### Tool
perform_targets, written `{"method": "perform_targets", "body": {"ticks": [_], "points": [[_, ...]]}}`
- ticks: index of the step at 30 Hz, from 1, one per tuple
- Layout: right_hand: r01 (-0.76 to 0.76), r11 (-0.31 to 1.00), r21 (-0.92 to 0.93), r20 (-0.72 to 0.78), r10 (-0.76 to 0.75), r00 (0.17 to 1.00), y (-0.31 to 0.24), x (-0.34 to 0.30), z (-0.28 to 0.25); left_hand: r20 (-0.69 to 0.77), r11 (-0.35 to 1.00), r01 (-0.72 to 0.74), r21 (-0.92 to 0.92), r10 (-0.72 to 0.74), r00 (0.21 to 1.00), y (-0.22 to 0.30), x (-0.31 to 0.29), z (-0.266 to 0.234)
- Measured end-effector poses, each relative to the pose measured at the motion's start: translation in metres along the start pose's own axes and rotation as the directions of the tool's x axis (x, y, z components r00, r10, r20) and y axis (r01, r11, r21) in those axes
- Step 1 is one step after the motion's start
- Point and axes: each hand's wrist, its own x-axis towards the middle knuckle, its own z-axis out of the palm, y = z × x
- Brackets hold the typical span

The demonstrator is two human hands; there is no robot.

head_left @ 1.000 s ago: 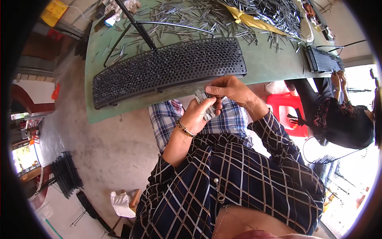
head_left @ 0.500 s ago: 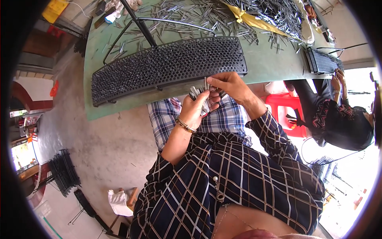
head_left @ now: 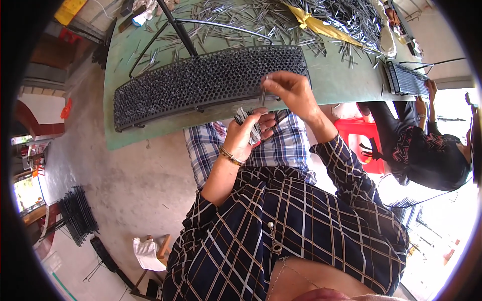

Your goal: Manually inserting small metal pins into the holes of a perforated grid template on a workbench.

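Head view: the left hand [head_left: 247, 131] is curled closed around a bundle of thin metal pins [head_left: 248, 120], just off the green tabletop's [head_left: 331, 75] near edge. The right hand [head_left: 292, 91] pinches one pin [head_left: 263, 93] upright against the long perforated black rack [head_left: 206, 83] lying along that edge.

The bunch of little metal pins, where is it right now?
In the head view, the bunch of metal pins sits in the left hand, just below the long black perforated rack on the green table, beside the right hand.

Shiny metal pins [head_left: 249, 122], dark perforated metal rack [head_left: 211, 80], matt green tabletop [head_left: 331, 80].
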Motion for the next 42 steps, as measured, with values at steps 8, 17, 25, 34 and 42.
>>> {"method": "perform_targets", "body": {"ticks": [8, 17, 25, 34, 42], "points": [[0.317, 0.892, -0.323, 0.078, -0.309, 0.948, 0.000, 0.037, 0.004, 0.050, 0.998, 0.055, 0.024, -0.056, 0.997, -0.004, 0.001, -0.001], [0.351, 0.886, -0.302, 0.074, -0.345, 0.935, 0.016, 0.036, 0.011, 0.044, 0.997, 0.072, 0.028, -0.073, 0.996, -0.004, 0.003, -0.005], [0.379, 0.830, -0.409, 0.055, -0.392, 0.918, 0.026, 0.029, 0.016, 0.073, 0.995, 0.104, -0.001, -0.104, 0.992, -0.005, 0.004, -0.008], [0.584, 0.534, -0.612, 0.195, -0.614, 0.765, 0.024, 0.033, 0.017, 0.064, 0.995, 0.104, 0.012, -0.105, 0.992, -0.003, 0.002, -0.005], [0.596, 0.540, -0.595, 0.198, -0.620, 0.759, 0.030, 0.034, 0.018, 0.029, 0.994, 0.105, 0.006, -0.105, 0.994, -0.004, 0.000, -0.002]]}}
